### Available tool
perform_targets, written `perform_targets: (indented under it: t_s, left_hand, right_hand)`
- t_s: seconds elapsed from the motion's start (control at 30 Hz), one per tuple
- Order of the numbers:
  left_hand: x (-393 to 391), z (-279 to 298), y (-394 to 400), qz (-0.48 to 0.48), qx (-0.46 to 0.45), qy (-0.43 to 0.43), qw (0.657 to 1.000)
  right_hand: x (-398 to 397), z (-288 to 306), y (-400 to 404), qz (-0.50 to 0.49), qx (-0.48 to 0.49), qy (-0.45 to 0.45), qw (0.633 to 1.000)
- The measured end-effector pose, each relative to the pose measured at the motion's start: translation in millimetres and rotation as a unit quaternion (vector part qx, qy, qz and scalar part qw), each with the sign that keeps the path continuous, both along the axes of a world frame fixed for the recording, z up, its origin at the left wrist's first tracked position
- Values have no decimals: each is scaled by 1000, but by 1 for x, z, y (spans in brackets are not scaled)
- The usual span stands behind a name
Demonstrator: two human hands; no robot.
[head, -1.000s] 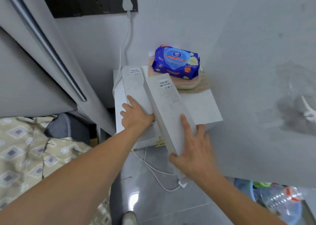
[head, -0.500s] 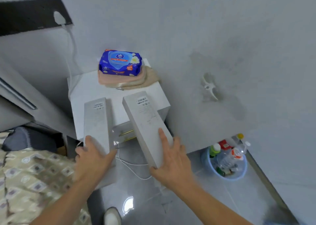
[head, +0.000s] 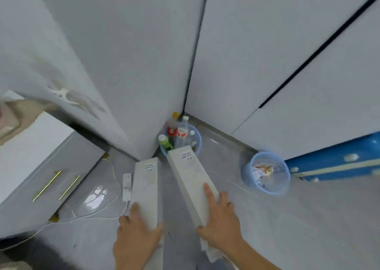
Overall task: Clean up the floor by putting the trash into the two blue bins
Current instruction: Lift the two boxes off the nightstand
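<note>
My left hand (head: 136, 239) grips the near end of a long white carton (head: 145, 185) with a barcode label. My right hand (head: 219, 222) grips a second long white carton (head: 190, 177), index finger stretched along its top. Both cartons are held above the grey floor, pointing away from me. The far end of the right carton reaches the rim of a blue bin (head: 196, 144) in the wall corner, which holds several plastic bottles. A second blue bin (head: 266, 173) with crumpled paper inside stands on the floor to the right.
A white nightstand (head: 39, 163) with gold handles stands at the left. A white power strip (head: 126, 186) and its cable (head: 92, 214) lie on the floor beside the left carton. A blue suitcase (head: 337, 158) leans against the white cabinet doors on the right.
The view has swung right from the nightstand to the room corner. Both hands have carried the cartons off the nightstand toward the corner bin, and the second bin has come into view.
</note>
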State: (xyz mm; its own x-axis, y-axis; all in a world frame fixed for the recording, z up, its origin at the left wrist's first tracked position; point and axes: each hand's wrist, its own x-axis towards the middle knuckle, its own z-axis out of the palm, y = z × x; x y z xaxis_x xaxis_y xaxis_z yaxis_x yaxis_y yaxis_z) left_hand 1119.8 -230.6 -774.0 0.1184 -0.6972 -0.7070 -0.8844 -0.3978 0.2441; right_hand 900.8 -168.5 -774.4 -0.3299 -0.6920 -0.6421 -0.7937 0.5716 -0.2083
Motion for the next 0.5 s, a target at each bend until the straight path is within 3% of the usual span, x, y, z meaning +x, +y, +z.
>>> perform_targets:
  t_s: [0.23, 0.5]
  left_hand:
    - [-178, -23, 2, -235, -37, 55, 970]
    - [-363, -77, 33, -381, -35, 54, 922]
  right_hand:
    - [-131, -26, 79, -207, -18, 32, 978]
    - [-286, -93, 132, -326, 61, 14, 943]
